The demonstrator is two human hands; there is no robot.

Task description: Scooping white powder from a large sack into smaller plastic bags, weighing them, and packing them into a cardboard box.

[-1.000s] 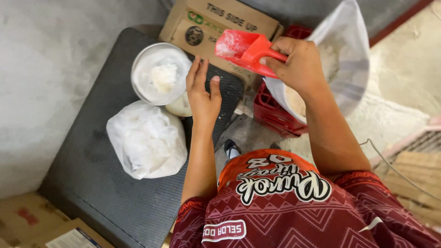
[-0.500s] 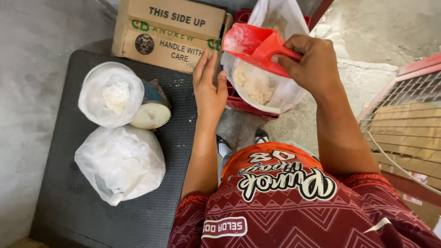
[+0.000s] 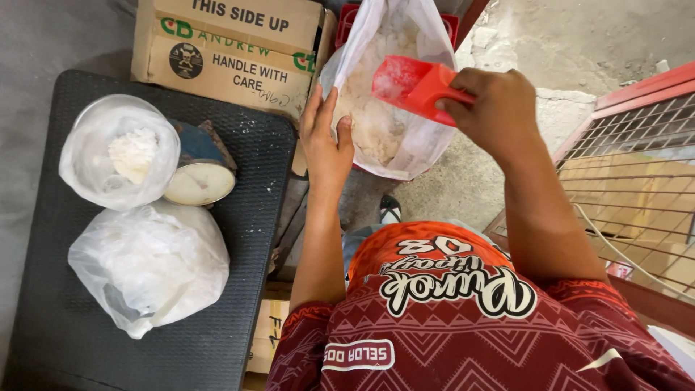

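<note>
Rough grey concrete floor all around, seen from the head camera looking straight down past a red patterned shirt (image 3: 463, 318). On the left, a black textured mat (image 3: 239, 239) carrying three things: a clear plastic bag with a little white powder (image 3: 119, 152) sitting on top of a small round-dial scale (image 3: 197, 181), and just below it a fuller, closed plastic bag of white powder (image 3: 148, 264), touching or nearly touching the scale. Beyond the mat's far edge, a brown cardboard box (image 3: 232, 54) with dark printing. To the right of the box, a large open plastic sack (image 3: 391, 80) holding white powder, standing in front of a red crate (image 3: 347, 14) of which only corners show. Left hand (image 3: 327, 148) flat and open, fingers stretched together, palm pressed against the sack's near-left edge at its mouth. Right hand (image 3: 496, 112) closed in a firm grip round the handle of a red plastic scoop (image 3: 413, 83), with the scoop held over the sack's open mouth, dusted white inside, its bowl pointing left toward the powder. Whether the scoop carries a load: cannot tell. Farther right, a red-framed metal grille (image 3: 637, 166) over pale wooden slats. Between the arms, down on the floor, a dark sandal on a foot (image 3: 389, 210).
</note>
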